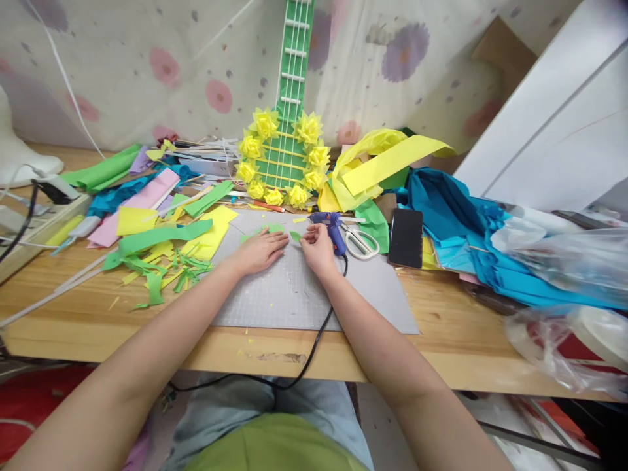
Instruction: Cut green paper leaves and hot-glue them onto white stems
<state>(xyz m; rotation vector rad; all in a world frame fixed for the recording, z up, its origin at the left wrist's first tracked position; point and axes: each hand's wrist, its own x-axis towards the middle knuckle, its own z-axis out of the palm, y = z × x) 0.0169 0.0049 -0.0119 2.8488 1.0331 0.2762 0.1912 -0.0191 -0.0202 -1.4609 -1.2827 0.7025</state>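
My left hand (263,252) lies flat on the grey cutting mat (294,301), its fingers stretched out beside small green paper pieces (271,229), which it partly hides. My right hand (318,248) pinches a small green paper leaf (295,235) between thumb and fingertips, a little above the mat. Just past that hand rests a blue glue gun (335,235), its black cord (318,333) running over the mat and off the table edge. White-handled scissors (362,242) lie to its right. Behind the hands stands a green paper guitar (289,147) edged with yellow paper flowers (316,157).
Green and yellow scraps (181,252) are heaped left of the mat. A black phone (405,238) lies to the right, near blue crepe paper (451,216). A yellow paper strip (392,167) and a clear plastic bag (574,255) are farther back and right.
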